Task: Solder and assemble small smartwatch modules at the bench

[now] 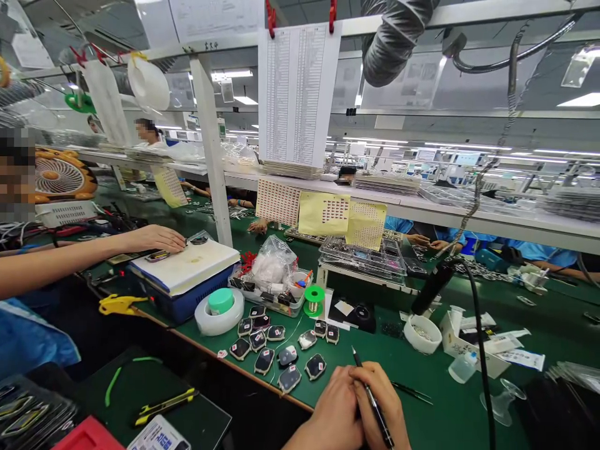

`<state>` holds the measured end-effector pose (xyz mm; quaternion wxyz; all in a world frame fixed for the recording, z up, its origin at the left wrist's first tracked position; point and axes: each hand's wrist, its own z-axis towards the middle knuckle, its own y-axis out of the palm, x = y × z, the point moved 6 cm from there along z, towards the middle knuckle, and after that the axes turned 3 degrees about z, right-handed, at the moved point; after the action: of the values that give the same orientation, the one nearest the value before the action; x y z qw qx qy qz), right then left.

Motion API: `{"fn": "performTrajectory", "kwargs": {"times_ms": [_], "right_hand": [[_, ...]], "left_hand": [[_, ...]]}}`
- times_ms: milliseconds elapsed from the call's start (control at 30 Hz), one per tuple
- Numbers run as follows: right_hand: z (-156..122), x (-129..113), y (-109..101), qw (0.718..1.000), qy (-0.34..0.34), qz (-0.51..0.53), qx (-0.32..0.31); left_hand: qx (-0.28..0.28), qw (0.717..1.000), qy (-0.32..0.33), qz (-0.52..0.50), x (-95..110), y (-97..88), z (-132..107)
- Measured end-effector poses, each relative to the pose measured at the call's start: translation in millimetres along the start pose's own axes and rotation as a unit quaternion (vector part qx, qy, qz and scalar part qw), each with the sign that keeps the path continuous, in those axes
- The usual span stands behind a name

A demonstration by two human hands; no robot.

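My right hand (382,400) is closed around a slim black pen-like tool (370,394), whose pointed tip sticks up and away from me. Pressed against it, my left hand (334,406) is curled, and anything between its fingers is hidden. Black tweezers (412,392) lie on the green bench right of my hands. Several dark square watch bodies (289,379) with small white and red labels are scattered to the left. One watch body (315,367) lies closest to my left hand.
Behind the watches stand a green wire spool (314,301), a parts tray (290,303) and a tape roll (219,319). A white bowl (422,334), a corded black tool (434,287) and a small bottle (463,367) are right. A co-worker's hand (162,239) rests on a pad at left.
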<state>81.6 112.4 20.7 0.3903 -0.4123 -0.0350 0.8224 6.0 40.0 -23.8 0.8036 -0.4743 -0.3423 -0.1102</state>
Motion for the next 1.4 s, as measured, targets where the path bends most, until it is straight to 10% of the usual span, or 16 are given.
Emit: {"fn": "performTrajectory", "kwargs": {"times_ms": [367, 1400], "right_hand": [[7, -13, 1, 1.000, -0.014, 0.005, -0.016], [3, -19, 6, 0.999, -0.038, -0.021, 0.010]], "left_hand": [[0.000, 0.999, -0.049, 0.001, -25, 17.3, -20], [-0.003, 1.000, -0.006, 0.027, -12, 17.6, -2]]}}
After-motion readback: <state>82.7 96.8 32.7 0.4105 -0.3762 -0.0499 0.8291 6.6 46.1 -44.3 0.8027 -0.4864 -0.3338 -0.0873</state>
